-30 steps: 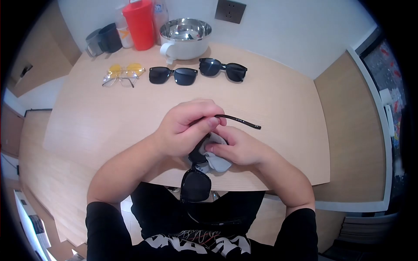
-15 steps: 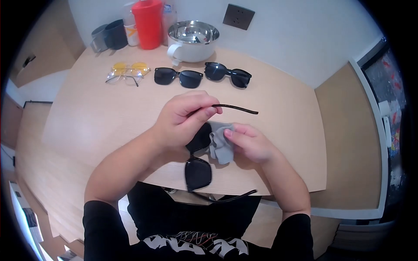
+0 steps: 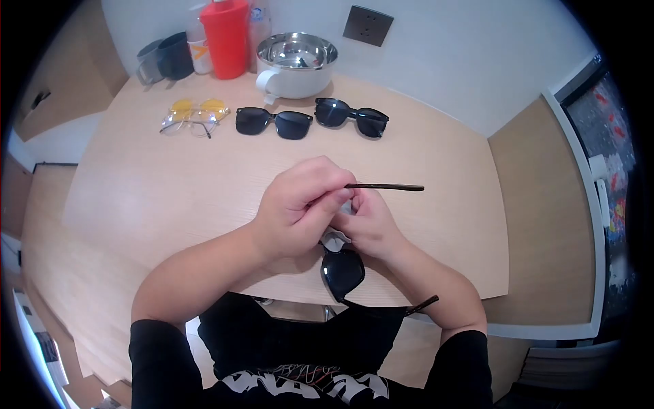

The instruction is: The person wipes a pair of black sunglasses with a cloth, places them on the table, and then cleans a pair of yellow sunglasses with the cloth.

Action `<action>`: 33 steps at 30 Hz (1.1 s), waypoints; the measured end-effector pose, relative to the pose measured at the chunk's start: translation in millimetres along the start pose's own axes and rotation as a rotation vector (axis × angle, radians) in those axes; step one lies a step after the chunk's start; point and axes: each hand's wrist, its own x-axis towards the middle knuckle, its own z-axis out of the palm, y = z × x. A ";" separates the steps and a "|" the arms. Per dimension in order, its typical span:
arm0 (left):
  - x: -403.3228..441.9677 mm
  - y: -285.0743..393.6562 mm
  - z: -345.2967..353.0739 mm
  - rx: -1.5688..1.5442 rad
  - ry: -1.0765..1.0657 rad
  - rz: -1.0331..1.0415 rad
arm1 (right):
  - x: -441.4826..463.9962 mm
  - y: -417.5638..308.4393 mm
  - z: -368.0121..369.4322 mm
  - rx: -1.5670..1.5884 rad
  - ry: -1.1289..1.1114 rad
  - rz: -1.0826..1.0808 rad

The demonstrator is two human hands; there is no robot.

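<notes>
My left hand (image 3: 306,204) is closed on one temple arm of a pair of black sunglasses (image 3: 343,273), and that arm's tip sticks out to the right past the fingers. One dark lens shows below the hands; the other is hidden behind them. The second temple arm extends low to the right near the table's front edge. My right hand (image 3: 371,223) is closed on a grey cloth (image 3: 335,240), pressed around the hidden lens area right beside my left hand. Most of the cloth is covered by fingers.
Behind my hands lie two black sunglasses (image 3: 274,123) (image 3: 351,118) and glasses with yellow and clear lenses (image 3: 194,117). Along the wall stand a steel-lined white bowl (image 3: 297,68), a red cup (image 3: 227,41) and dark mugs (image 3: 175,56). A wooden panel (image 3: 545,225) borders the table's right.
My right hand has moved left and up against my left hand, with the cloth now mostly covered. The sunglasses have shifted right and turned, hiding the upper lens.
</notes>
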 end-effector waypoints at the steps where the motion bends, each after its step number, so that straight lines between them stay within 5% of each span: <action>1: -0.1 -0.8 0.7 -0.022 0.020 -0.007 | -0.5 -0.2 0.5 -0.001 -0.020 -0.043; 11: -1.4 -6.8 1.9 -0.073 -0.045 -0.039 | -1.8 -2.8 -3.7 -0.101 -0.199 -0.057; 20: -0.6 -1.9 -2.9 -0.107 -0.110 -0.027 | -5.4 -2.5 5.6 -0.108 -0.076 -0.048; 29: -2.7 -5.3 -8.6 0.000 -0.083 -0.001 | -7.1 14.1 -16.0 0.187 -0.320 0.117; 33: -4.9 1.2 -0.6 0.014 -0.021 -0.004 | -8.2 3.9 -6.3 0.107 -0.329 -0.014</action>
